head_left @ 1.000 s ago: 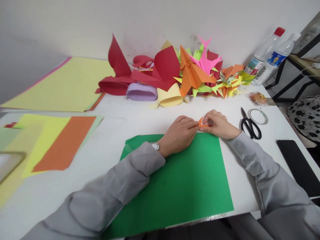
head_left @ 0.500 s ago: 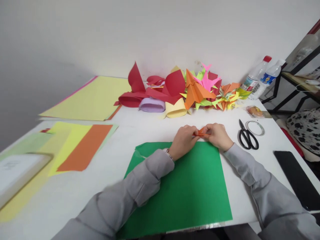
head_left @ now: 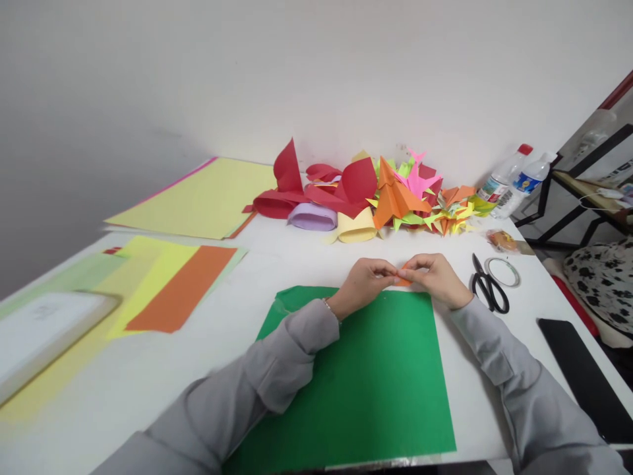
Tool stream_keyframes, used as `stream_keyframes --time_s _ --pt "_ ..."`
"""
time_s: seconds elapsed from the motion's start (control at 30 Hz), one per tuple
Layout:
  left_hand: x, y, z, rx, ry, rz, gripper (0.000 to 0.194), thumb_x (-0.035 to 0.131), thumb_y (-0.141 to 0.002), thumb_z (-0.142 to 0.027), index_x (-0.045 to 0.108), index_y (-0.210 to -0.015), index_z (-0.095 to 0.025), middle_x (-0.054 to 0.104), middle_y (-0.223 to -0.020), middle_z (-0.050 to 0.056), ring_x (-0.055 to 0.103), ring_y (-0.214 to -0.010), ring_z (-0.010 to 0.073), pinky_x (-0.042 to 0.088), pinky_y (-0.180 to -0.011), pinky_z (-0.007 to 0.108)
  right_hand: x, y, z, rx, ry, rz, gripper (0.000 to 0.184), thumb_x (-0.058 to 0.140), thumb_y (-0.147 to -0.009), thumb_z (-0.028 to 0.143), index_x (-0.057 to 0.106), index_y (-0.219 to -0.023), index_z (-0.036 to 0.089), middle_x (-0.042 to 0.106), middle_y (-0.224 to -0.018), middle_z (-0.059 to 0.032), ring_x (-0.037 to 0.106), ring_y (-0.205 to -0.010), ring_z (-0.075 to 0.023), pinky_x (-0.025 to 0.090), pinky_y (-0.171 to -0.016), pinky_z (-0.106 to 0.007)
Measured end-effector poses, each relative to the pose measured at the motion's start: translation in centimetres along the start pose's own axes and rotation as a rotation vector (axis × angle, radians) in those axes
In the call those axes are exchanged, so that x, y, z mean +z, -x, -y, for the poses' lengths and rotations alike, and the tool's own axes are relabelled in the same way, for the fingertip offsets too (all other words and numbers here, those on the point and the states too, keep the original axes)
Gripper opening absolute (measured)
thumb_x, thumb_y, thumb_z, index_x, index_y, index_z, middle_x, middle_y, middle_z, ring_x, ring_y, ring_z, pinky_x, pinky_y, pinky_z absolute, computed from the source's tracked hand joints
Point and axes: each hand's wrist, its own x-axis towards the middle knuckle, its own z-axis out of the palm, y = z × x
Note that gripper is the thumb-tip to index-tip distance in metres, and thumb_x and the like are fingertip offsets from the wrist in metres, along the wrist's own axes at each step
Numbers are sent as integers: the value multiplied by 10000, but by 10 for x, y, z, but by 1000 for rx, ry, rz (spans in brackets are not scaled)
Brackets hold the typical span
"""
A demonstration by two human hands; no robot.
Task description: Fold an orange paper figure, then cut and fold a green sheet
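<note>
A small folded piece of orange paper (head_left: pixel 404 281) is pinched between my two hands, mostly hidden by the fingers. My left hand (head_left: pixel 363 285) grips its left side, with thumb and fingertips pressed together. From the right, my right hand (head_left: pixel 440 280) is closed on the same paper, its fingertips almost meeting the left ones. Both hands are just over the far edge of a green sheet (head_left: pixel 376 382), which lies flat under my left forearm.
Behind stand folded paper shapes: an orange plane (head_left: pixel 394 198), red pieces (head_left: pixel 284 198), a purple roll (head_left: pixel 312 218). Scissors (head_left: pixel 489 287), a tape roll (head_left: pixel 502 272) and a black phone-like slab (head_left: pixel 583 379) lie right, near bottles (head_left: pixel 527 185). Coloured sheets (head_left: pixel 182 287) and a white box (head_left: pixel 49 336) lie left.
The camera view has tilted up slightly. My fingers have shifted on the orange paper, which shows as a flatter piece below the fingertips; both hands still hold it.
</note>
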Motion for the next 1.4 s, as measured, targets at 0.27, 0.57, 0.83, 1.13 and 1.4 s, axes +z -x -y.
stream_keyframes --time_s 0.27,0.57,0.83,1.13,1.4 --pt "-7 2 -13 -94 125 -74 236 814 -581 -257 755 -792 -169 749 -829 58 650 -785 196 504 -743 311 -2 1 0 -60 -95 -99 332 755 -656 493 656 -610 180 635 -593 0 546 -577 -136 446 -604 -278" --pt "22 21 -20 -218 732 -170 346 850 -569 -230 737 -888 -157 747 -891 56 660 -822 168 502 -818 333 9 7 10 -76 -297 -249 297 768 -661 471 651 -637 199 647 -625 1 557 -605 -143 457 -626 -285" --pt "16 20 -27 -187 702 -205 174 824 -583 -282 758 -686 -159 725 -701 39 594 -650 138 473 -679 303 8 14 22 -106 -235 -52 295 765 -691 460 655 -744 191 694 -717 -17 624 -690 -165 487 -693 -302" --pt "11 18 -23 -170 584 -223 151 812 -574 -283 740 -608 -156 675 -577 19 529 -554 115 412 -569 260 5 18 27 -37 89 -1 250 721 -712 419 685 -687 173 698 -688 -24 607 -669 -178 456 -673 -302" --pt "10 18 -25 -155 565 -226 164 820 -558 -297 730 -579 -161 665 -547 20 536 -535 125 427 -557 270 6 23 32 -85 265 16 194 654 -789 381 726 -772 201 740 -791 -39 653 -762 -219 468 -757 -327"
